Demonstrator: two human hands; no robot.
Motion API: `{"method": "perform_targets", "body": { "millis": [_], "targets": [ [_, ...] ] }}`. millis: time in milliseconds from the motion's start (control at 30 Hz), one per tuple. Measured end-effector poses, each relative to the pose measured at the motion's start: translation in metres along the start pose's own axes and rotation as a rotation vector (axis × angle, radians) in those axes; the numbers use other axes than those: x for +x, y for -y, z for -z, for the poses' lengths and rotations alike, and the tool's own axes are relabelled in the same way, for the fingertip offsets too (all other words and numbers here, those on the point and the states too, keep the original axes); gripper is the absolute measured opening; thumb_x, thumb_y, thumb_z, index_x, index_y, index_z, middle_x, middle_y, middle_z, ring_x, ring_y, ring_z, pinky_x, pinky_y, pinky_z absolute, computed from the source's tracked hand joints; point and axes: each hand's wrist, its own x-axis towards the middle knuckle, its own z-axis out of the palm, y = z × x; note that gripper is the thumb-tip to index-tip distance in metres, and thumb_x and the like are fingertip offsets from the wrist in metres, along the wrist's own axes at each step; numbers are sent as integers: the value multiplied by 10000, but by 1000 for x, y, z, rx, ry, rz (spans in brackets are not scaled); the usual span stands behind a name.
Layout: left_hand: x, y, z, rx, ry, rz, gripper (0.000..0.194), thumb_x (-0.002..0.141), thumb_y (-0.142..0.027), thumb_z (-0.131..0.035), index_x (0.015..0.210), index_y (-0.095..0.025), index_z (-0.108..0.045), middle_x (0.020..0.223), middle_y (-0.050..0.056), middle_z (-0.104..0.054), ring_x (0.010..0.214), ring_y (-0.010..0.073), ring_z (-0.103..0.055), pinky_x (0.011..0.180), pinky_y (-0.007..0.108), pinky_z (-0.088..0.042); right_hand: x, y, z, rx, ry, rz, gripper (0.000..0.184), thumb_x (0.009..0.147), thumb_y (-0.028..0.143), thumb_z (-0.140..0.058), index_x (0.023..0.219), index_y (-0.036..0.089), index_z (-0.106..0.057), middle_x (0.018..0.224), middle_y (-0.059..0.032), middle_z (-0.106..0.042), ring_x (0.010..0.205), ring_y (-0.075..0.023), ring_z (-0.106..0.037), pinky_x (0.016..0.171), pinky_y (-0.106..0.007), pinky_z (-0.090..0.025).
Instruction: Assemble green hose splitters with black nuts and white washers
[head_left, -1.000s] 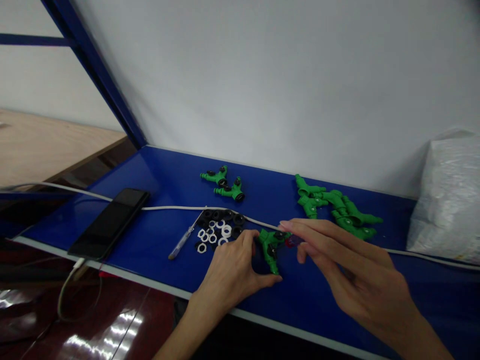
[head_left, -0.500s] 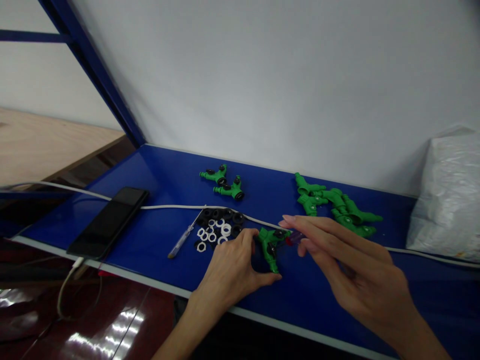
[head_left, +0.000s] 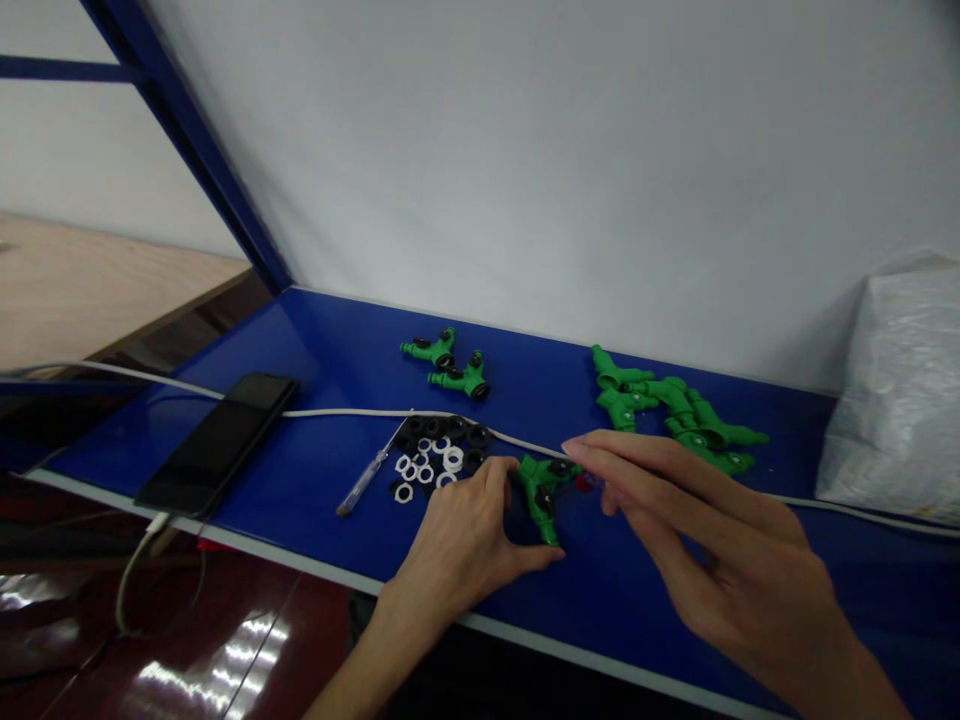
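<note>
My left hand (head_left: 469, 535) grips a green Y-shaped hose splitter (head_left: 538, 492) with black valve levers, thumb at its lower end and fingers at its upper left. In my right hand (head_left: 720, 550), pinched between thumb and fingers, is a small screwdriver (head_left: 586, 482); only its red and purplish part shows, close to the splitter's right side. The rest is hidden by the fingers, and I cannot tell whether the tip touches the splitter. Left of my left hand lie white ring nuts (head_left: 425, 474) and black caps (head_left: 456, 428), with a clear-handled screwdriver (head_left: 364, 484) beside them.
Two green splitters with black levers (head_left: 461, 378) lie at the back of the blue table (head_left: 330, 350). Several bare green splitter bodies (head_left: 675, 405) are piled at the back right. A phone (head_left: 219, 440), a white cable (head_left: 352, 412) and a plastic-wrapped package (head_left: 892, 390) are also there.
My right hand has shifted very slightly, its fingers a bit more closed over the screwdriver, so less of the handle shows. My left hand and the splitter stay nearly in place.
</note>
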Motion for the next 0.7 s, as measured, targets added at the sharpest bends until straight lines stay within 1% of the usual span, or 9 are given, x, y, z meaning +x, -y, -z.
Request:
{"method": "perform_targets", "body": {
  "millis": [67, 167, 267, 333, 400, 433, 500, 600, 700],
  "targets": [
    [1, 0, 1, -1, -2, -1, 685, 704, -567, -854, 1173, -187, -532, 990, 67, -723, 890, 308, -740, 782, 430, -581, 1, 2, 3, -20, 36, 6, 492, 955, -44, -456, 1330, 220, -632, 1223, -54, -706, 1046, -110, -720, 930, -167, -565],
    [2, -1, 2, -1, 10, 11, 695, 700, -551, -861, 1187, -182, -529, 1009, 72, -727, 897, 312, -740, 780, 435, -580, 6, 3, 4, -77, 15, -6, 418, 966, -33, -466, 1229, 228, -660, 1099, -28, -727, 944, -90, -736, 856, -138, -570],
    [2, 0, 0, -3, 8, 4, 752, 690, -559, -865, 1239, -193, -505, 1057, 75, -729, 926, 312, -741, 798, 433, -577, 11, 4, 2, -111, -26, -31, 237, 976, 56, -571, 1092, 234, -673, 996, -19, -722, 842, -109, -733, 754, -160, -585],
    [2, 0, -1, -2, 1, 0, 761, 691, -570, -860, 1252, -205, -498, 1060, 70, -730, 931, 311, -743, 809, 428, -575, 14, 4, 1, -122, -45, -41, 142, 968, 111, -628, 1026, 234, -670, 903, -8, -692, 758, -117, -711, 700, -181, -585],
    [1, 1, -2, 0, 0, 0, 757, 692, -579, -855, 1249, -207, -502, 1051, 68, -731, 926, 311, -744, 805, 427, -574, 16, 5, 1, -143, -57, -33, 94, 967, 144, -648, 1006, 228, -665, 856, -6, -664, 715, -120, -691, 695, -194, -587],
    [1, 1, -2, 1, -1, 1, 756, 695, -580, -853, 1250, -205, -503, 1049, 68, -731, 925, 313, -744, 802, 428, -574, 17, 4, 1, -157, -55, -26, 89, 974, 148, -640, 1017, 222, -662, 871, -15, -667, 729, -126, -695, 711, -200, -593],
    [1, 2, -2, -1, -4, -2, 755, 697, -577, -852, 1251, -202, -504, 1045, 67, -730, 923, 314, -743, 797, 431, -574, 17, 4, 2, -188, -22, -4, 115, 993, 141, -598, 1060, 214, -657, 963, -48, -696, 813, -147, -724, 751, -211, -607],
    [1, 2, -2, -9, -1, -7, 750, 702, -566, -852, 1252, -194, -504, 1053, 70, -729, 923, 314, -741, 799, 439, -575, 16, 4, 7, -230, 82, 57, 231, 1002, 94, -515, 1150, 211, -648, 1150, -89, -721, 953, -179, -751, 834, -238, -626],
    [2, 1, 0, -14, 10, -7, 757, 707, -563, -850, 1264, -187, -502, 1056, 78, -731, 921, 318, -742, 804, 449, -575, 16, 6, 16, -272, 190, 135, 401, 948, 1, -430, 1233, 194, -636, 1200, -104, -733, 1017, -206, -755, 925, -289, -626]
  ]
}}
